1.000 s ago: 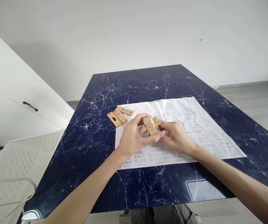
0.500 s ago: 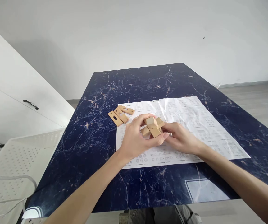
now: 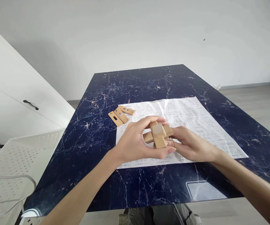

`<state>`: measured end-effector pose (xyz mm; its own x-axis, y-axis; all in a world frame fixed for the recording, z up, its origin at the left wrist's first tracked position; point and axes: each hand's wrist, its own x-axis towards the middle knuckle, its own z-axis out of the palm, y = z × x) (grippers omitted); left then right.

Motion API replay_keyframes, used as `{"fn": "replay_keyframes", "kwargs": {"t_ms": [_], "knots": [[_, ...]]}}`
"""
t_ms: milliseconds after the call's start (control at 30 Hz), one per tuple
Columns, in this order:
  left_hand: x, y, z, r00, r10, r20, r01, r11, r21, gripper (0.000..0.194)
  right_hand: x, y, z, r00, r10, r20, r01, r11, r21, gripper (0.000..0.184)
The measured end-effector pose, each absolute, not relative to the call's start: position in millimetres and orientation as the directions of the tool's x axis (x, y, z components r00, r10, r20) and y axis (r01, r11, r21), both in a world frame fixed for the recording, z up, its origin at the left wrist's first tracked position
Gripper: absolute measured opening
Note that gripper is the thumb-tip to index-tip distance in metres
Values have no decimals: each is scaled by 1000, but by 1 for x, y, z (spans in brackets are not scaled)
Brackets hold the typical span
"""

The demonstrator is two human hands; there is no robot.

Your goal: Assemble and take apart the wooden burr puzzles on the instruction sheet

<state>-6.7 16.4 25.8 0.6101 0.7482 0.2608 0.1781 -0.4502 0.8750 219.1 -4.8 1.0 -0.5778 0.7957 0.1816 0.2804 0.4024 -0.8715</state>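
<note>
A wooden interlocking puzzle (image 3: 158, 131) of crossed light-brown blocks is held up over the printed sheet (image 3: 188, 115). My left hand (image 3: 141, 139) wraps round it from the left, with fingers at its far side and the thumb along its near side. From the right, my right hand (image 3: 188, 143) grips it at its right and lower side; some of those fingertips are hidden behind the blocks. Several flat wooden pieces (image 3: 122, 115) with slots and black numbers lie overlapping on the sheet's far left corner.
The dark blue marble-patterned table (image 3: 125, 84) reaches towards a pale wall. A white cabinet (image 3: 19, 84) with a black handle stands on the left. Below it is a white perforated surface (image 3: 19, 156) with a pale cable. The person's legs show under the near edge.
Both hands have brought the puzzle slightly nearer and to the right, and it is tilted a little differently. The flat numbered pieces stay where they were.
</note>
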Motion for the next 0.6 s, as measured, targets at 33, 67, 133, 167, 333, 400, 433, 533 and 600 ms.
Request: {"fn": "replay_keyframes", "kwargs": {"t_ms": [33, 67, 133, 167, 333, 400, 433, 533, 600], "knots": [[-5, 12, 28, 604, 751, 266, 208, -471, 857, 63, 219, -10, 0, -551, 813, 188, 297, 402, -866, 36], [-4, 6, 31, 595, 756, 271, 243, -491, 837, 65, 219, -16, -1, -523, 831, 190, 311, 394, -865, 37], [-2, -8, 35, 573, 772, 276, 283, -502, 817, 71, 216, -31, -6, -478, 855, 203, 315, 382, -869, 36], [-1, -16, 36, 563, 782, 267, 295, -492, 819, 76, 214, -38, -8, -466, 859, 210, 304, 378, -874, 36], [-8, -50, 36, 544, 809, 223, 385, -477, 790, 70, 212, -70, -13, -526, 840, 132, 173, 258, -950, 24], [-14, -57, 33, 588, 780, 214, 428, -525, 736, 71, 221, -77, -13, -613, 788, 65, 70, 136, -988, 46], [-17, -60, 32, 613, 761, 212, 441, -552, 708, 72, 226, -80, -12, -642, 763, 74, -14, 84, -996, 59], [-19, -67, 29, 673, 703, 229, 443, -632, 636, 73, 233, -89, -9, -676, 734, 67, -172, -69, -983, 73], [-18, -72, 27, 692, 681, 239, 439, -660, 609, 73, 227, -96, -5, -645, 764, -2, -166, -142, -976, 74]]}}
